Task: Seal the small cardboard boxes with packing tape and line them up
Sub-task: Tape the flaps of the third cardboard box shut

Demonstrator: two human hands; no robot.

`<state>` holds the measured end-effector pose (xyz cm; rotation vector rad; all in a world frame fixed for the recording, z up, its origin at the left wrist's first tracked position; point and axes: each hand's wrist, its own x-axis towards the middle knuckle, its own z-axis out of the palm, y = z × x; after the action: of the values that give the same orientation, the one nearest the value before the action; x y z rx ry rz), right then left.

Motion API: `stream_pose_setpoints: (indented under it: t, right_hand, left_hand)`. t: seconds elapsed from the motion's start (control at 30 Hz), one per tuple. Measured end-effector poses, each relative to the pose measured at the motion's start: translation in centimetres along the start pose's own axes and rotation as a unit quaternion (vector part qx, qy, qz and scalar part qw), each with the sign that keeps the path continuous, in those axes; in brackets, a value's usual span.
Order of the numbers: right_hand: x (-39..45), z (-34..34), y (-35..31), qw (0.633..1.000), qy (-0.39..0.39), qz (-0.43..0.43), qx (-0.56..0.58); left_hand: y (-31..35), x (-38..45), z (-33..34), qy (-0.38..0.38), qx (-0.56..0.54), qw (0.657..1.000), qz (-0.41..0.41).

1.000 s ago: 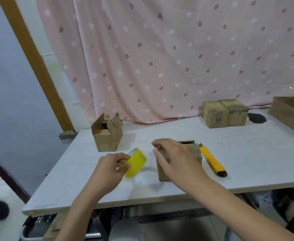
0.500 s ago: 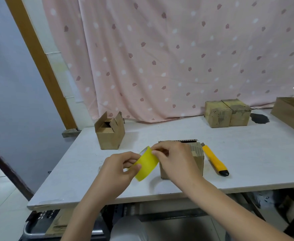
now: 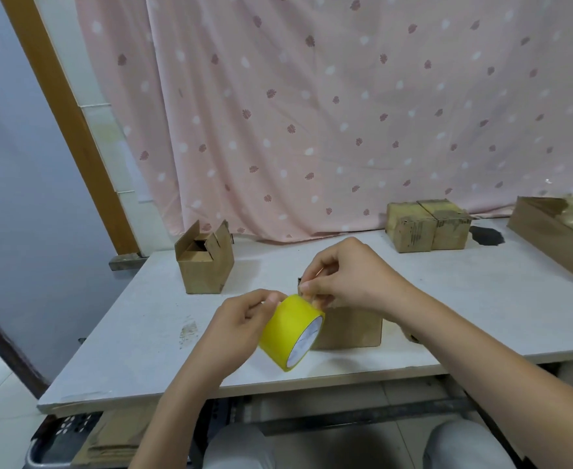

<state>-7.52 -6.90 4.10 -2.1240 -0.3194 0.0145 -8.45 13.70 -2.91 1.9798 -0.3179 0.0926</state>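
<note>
My left hand (image 3: 241, 319) grips a yellow roll of packing tape (image 3: 290, 331) and holds it above the table's front. My right hand (image 3: 342, 275) pinches the roll's top edge with curled fingertips, at the tape's end. Right behind the roll stands a small cardboard box (image 3: 349, 328), its top hidden by my right hand. An open cardboard box (image 3: 205, 265) with raised flaps stands at the back left. Two taped boxes (image 3: 429, 226) sit side by side at the back right.
The white table (image 3: 481, 299) ends at a pink curtain (image 3: 312, 113). A large cardboard box (image 3: 555, 231) lies at the far right edge, with a dark patch (image 3: 486, 235) on the tabletop beside it. Flat cardboard lies in a crate (image 3: 85, 441) under the table.
The roll has turned so its white core faces me and sits lower. My right hand has lifted off the box and now pinches the roll's top edge. The camera has moved closer.
</note>
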Motion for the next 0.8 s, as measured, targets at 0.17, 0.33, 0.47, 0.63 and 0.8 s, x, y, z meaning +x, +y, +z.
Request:
stream_pose_setpoints:
  t: [0.17, 0.33, 0.47, 0.63, 0.8]
  right_hand:
    - [-1.0, -1.4, -0.2, 0.998, -0.021, 0.000, -0.060]
    - [-1.5, -3.2, 0.2, 0.996, -0.002, 0.017, -0.089]
    - [-1.6, -4.0, 0.7, 0.993, -0.004, 0.019, -0.115]
    - [-1.1, -3.8, 0.6, 0.998, -0.032, 0.026, -0.040]
    - [0.7, -3.2, -0.4, 0.998, -0.031, 0.015, 0.044]
  left_hand:
    - [-1.2, 3.9, 1.4, 0.005, 0.061, 0.995, 0.082]
    - [-3.1, 7.3, 4.3, -0.098, 0.250, 0.955, 0.125]
    - [-3.4, 8.6, 4.6, -0.124, 0.336, 0.925, 0.129]
    - [-3.9, 9.7, 4.3, -0.109, 0.360, 0.910, 0.172]
    - [-3.6, 9.3, 2.9, -0.047, 0.161, 0.973, 0.157]
